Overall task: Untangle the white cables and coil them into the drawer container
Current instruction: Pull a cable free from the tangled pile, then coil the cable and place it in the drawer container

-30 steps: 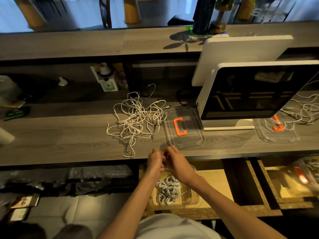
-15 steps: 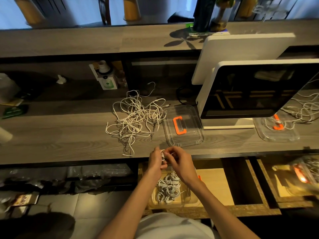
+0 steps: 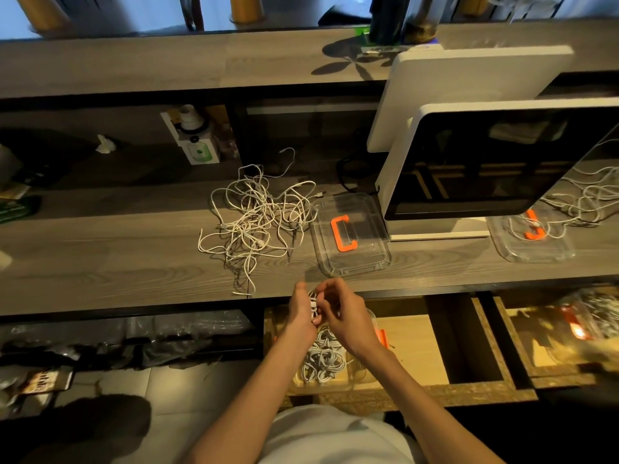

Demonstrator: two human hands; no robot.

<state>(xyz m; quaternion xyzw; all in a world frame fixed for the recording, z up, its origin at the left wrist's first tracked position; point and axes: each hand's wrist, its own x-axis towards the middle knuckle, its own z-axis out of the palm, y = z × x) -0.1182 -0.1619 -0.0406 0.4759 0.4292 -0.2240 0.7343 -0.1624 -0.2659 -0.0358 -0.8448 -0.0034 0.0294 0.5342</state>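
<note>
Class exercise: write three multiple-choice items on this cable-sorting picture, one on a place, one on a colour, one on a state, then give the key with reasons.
1. Where does the loose tangle of white cables lie?
A. on the grey wooden counter
B. in the open drawer
C. on the floor

2. What colour is the handle on the clear plastic lid beside the tangle?
A. blue
B. orange
C. green

3. What are the hands doing?
A. resting flat on the counter
B. lifting the lid
C. holding a small white cable coil over the clear drawer container

Key: 1 A, the tangle sits on the countertop. 2 B, the handle is orange. 3 C, the left hand and right hand hold the coil between them.
</note>
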